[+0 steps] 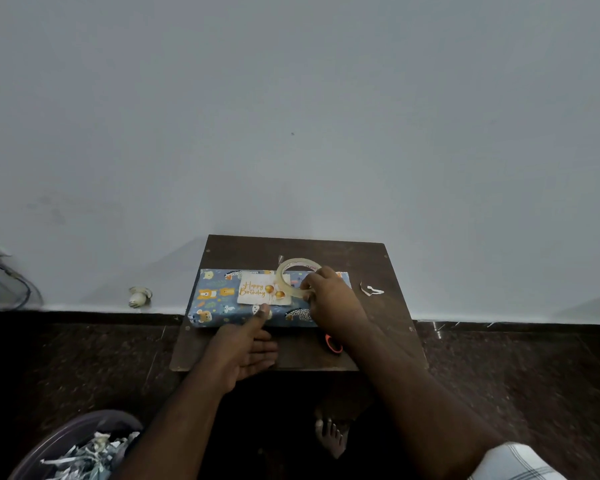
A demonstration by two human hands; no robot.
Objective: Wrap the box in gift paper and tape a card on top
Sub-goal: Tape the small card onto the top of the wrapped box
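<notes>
A flat box wrapped in blue paper with animal prints lies across a small dark wooden table. A white "Happy Birthday" card lies on top of the box. My right hand grips a roll of clear tape held over the box, just right of the card. My left hand is open beside the box's near edge, its thumb touching the front of the box below the card.
Orange-handled scissors lie on the table, partly hidden under my right forearm. A white paper scrap sits at the table's right. A basin with paper cuttings stands on the floor at lower left. A wall rises right behind the table.
</notes>
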